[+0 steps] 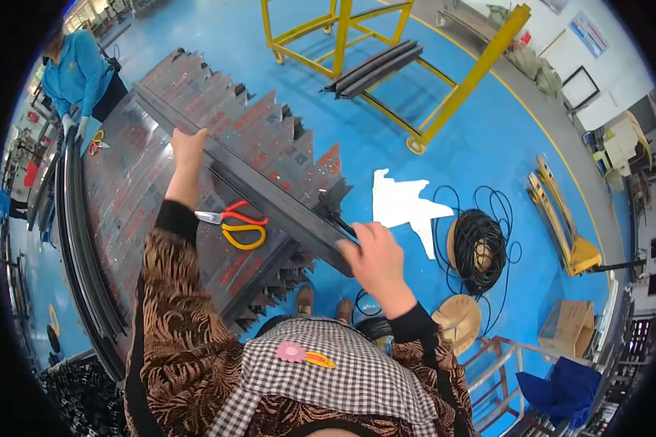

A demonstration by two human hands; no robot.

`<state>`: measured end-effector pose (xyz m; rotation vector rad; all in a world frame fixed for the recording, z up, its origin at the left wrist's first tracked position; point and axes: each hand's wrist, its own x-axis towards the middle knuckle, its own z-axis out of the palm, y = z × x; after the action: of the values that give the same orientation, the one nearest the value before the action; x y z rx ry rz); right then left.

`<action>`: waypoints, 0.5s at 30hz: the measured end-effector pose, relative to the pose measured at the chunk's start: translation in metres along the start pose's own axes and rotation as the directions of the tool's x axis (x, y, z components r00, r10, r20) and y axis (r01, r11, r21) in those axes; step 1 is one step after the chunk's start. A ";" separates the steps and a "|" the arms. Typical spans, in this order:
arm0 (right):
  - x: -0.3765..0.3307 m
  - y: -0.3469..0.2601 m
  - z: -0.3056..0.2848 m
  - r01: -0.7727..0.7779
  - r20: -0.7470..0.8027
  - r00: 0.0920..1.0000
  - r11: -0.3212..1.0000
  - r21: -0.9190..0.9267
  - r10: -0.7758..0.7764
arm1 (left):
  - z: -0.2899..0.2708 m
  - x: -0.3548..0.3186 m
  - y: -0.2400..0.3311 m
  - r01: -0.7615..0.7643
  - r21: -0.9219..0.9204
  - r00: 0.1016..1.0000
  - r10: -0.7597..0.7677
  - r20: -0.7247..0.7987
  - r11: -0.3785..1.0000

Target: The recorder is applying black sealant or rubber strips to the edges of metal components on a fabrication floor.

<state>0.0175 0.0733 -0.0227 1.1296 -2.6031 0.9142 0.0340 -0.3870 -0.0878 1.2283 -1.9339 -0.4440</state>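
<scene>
A long dark grey profile bar (270, 193) lies slantwise across the covered worktable (135, 171), from far left to near right. My left hand (188, 144) is closed over the bar toward its far end. Near the bar's right end, my right hand (379, 256) is closed, with a thin black strip (340, 224) leading along the bar into its fingers. Scissors with red and yellow handles (244, 224) lie on the table between my arms, blades partly open. What sits under my right fingers is hidden.
Across the table, a co-worker in blue (82, 73) wears light gloves beside curved dark strips (76, 218) and other scissors (97, 143). A yellow rack (444, 102) holds more bars. On the blue floor are a black cable coil (481, 251), white sheet (404, 202) and pallet jack (567, 226).
</scene>
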 end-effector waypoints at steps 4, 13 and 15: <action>-0.045 0.026 -0.051 -0.212 -0.013 0.975 0.939 0.272 0.223 | -0.087 -0.148 0.113 0.275 -0.691 0.838 0.186 0.513 0.669; -0.107 0.041 -0.078 -0.217 0.100 0.975 0.774 0.595 0.197 | -0.152 -0.323 0.219 0.689 -0.465 0.227 0.443 0.867 0.556; -0.120 0.048 -0.079 -0.273 0.145 0.959 0.659 0.701 0.243 | -0.150 -0.335 0.228 0.585 -0.556 0.255 0.518 0.817 0.590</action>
<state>0.0608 0.2181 -0.0264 0.8863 -2.5082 2.1334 0.0866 0.0302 0.0101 0.1569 -2.0152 -2.3916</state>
